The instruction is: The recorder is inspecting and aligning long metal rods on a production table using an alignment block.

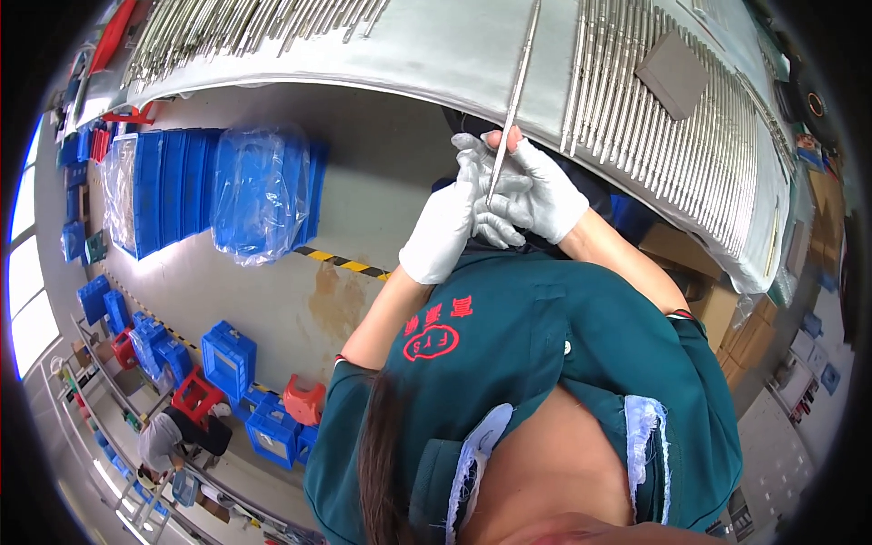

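Observation:
A long, thin silver metal rod (520, 77) reaches from the far edge of the view down between my hands, tilted slightly, its lower end among the gloved fingers. My right hand (545, 193), in a white glove with bare thumb tip, grips it between thumb and fingers. My left hand (442, 232), also white-gloved, is closed in against the rod from the left, its fingers partly hidden behind the rod and the other hand. On the table (436, 64), a close row of similar rods (658, 136) lies to the right, and another group of rods (254, 25) lies far left.
A dark grey block (672, 75) rests on the right-hand rods. Left of me stand stacked blue crates (173, 191), some wrapped in clear plastic. Black-yellow tape (341, 262) marks the floor. Cardboard boxes (749, 331) are at right. Another person (168, 440) is at lower left near red stools (304, 400).

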The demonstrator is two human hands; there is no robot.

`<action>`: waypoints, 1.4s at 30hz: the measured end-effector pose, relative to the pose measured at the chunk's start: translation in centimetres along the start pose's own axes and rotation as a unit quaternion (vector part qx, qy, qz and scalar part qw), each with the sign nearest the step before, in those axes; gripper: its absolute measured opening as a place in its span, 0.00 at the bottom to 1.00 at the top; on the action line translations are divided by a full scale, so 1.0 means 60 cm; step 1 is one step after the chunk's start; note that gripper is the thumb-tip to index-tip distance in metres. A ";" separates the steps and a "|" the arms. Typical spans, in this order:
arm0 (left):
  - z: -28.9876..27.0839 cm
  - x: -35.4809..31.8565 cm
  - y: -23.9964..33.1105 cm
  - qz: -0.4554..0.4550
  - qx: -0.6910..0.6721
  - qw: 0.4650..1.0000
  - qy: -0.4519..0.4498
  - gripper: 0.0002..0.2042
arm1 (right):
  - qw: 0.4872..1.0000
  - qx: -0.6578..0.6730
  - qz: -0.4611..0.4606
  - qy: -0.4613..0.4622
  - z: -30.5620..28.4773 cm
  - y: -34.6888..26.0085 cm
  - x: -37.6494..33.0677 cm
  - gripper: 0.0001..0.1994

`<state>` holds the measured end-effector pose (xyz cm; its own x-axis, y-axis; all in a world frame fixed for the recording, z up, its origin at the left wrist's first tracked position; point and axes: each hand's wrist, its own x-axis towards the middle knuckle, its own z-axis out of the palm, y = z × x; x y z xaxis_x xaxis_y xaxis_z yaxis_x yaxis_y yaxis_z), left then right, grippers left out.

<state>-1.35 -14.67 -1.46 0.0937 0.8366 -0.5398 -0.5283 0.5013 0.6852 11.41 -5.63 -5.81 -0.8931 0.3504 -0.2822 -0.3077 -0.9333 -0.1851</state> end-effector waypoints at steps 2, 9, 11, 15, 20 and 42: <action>0.006 -0.001 0.003 0.015 0.004 1.000 0.003 0.36 | 1.000 0.011 0.003 -0.016 -0.002 -0.002 0.000 0.16; 0.003 0.000 0.001 0.001 0.029 1.000 -0.009 0.40 | 0.999 0.032 0.000 0.029 0.017 -0.002 -0.010 0.17; 0.006 0.000 0.001 -0.002 0.034 0.999 -0.003 0.41 | 0.999 0.032 -0.001 0.010 -0.002 -0.002 -0.007 0.17; 0.007 -0.001 0.001 0.004 0.050 0.999 -0.002 0.41 | 1.000 0.012 -0.015 -0.008 -0.009 -0.002 -0.008 0.18; 0.002 0.002 -0.006 0.001 0.042 0.999 0.002 0.41 | 1.000 0.018 -0.016 -0.014 -0.005 -0.002 -0.008 0.17; 0.003 -0.001 -0.003 -0.007 0.053 0.998 -0.026 0.30 | 0.993 0.055 -0.015 0.101 0.000 0.006 -0.008 0.19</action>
<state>-1.14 -14.78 -1.45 0.1455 0.8379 -0.5261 -0.4346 0.5318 0.7268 11.74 -6.15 -5.73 -0.8021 0.3759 -0.4641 -0.3771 -0.9214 -0.0945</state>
